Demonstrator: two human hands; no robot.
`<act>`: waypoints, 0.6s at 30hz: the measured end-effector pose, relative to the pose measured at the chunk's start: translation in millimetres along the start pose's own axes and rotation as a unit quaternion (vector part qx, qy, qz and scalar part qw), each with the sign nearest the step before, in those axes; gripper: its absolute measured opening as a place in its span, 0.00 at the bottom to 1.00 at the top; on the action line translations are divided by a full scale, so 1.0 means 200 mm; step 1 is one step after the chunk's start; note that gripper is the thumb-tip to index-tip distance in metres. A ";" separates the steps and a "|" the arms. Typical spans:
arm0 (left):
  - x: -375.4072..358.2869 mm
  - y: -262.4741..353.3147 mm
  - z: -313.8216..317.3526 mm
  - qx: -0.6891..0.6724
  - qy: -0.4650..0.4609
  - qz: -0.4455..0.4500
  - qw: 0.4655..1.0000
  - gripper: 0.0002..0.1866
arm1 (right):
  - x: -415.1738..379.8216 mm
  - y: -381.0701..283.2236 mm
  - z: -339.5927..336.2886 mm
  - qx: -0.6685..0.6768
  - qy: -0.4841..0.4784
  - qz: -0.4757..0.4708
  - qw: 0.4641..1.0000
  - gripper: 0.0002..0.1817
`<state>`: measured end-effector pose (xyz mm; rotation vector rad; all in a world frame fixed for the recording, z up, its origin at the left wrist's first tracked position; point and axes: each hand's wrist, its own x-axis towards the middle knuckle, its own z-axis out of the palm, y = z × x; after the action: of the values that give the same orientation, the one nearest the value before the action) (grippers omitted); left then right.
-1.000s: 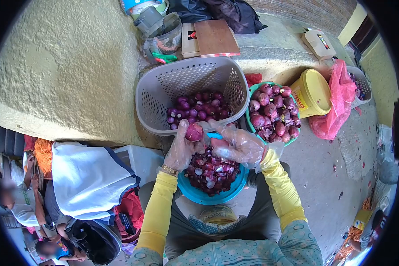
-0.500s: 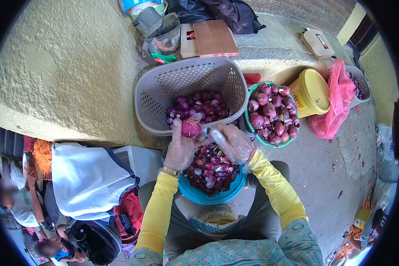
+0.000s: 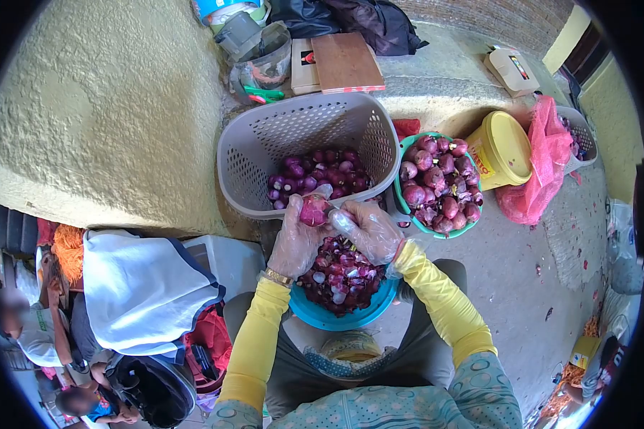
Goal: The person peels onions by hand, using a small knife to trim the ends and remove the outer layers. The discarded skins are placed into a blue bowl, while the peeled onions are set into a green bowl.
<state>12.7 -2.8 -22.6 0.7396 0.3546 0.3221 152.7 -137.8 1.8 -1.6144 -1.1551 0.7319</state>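
Observation:
My left hand (image 3: pixel 298 236), in a clear plastic glove, has its fingers closed round a red onion (image 3: pixel 314 211) with loose skin at its top. My right hand (image 3: pixel 371 230), gloved too, is curled with its thumb against the onion's right side; what it grips is hidden. Below both hands stands a blue basin (image 3: pixel 350 319) full of onion skins (image 3: pixel 341 275). Just beyond them, a grey perforated basket (image 3: pixel 232 154) holds peeled onions (image 3: pixel 315 171). To the right, a green basin (image 3: pixel 400 198) is heaped with unpeeled onions (image 3: pixel 444 179).
A yellow lidded bucket (image 3: pixel 506 150) and a pink mesh sack (image 3: pixel 539 171) stand at the right. Rough plaster wall (image 3: pixel 107 107) fills the left. White cloth (image 3: pixel 147 293) covers something at lower left, with people (image 3: pixel 43 336) beyond. Skin scraps dot the floor (image 3: pixel 508 286).
The onion has turned and shifted slightly right in my left hand. My right hand has moved a little left, its thumb now against the onion. The baskets and basins stay put.

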 end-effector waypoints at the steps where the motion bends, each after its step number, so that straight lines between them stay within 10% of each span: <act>1: 0.00 0.00 0.00 0.000 0.000 0.000 1.000 0.35 | 0.00 -0.02 -0.01 -0.021 -0.018 0.029 0.999 0.30; 18: -0.01 -0.03 0.00 0.120 -0.024 0.024 0.992 0.37 | 0.00 -0.07 -0.02 -0.034 -0.038 0.116 0.992 0.30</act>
<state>11.4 -7.8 -25.5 0.9912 0.3342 0.3108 150.8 -138.4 16.4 -1.8116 -1.0664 0.9192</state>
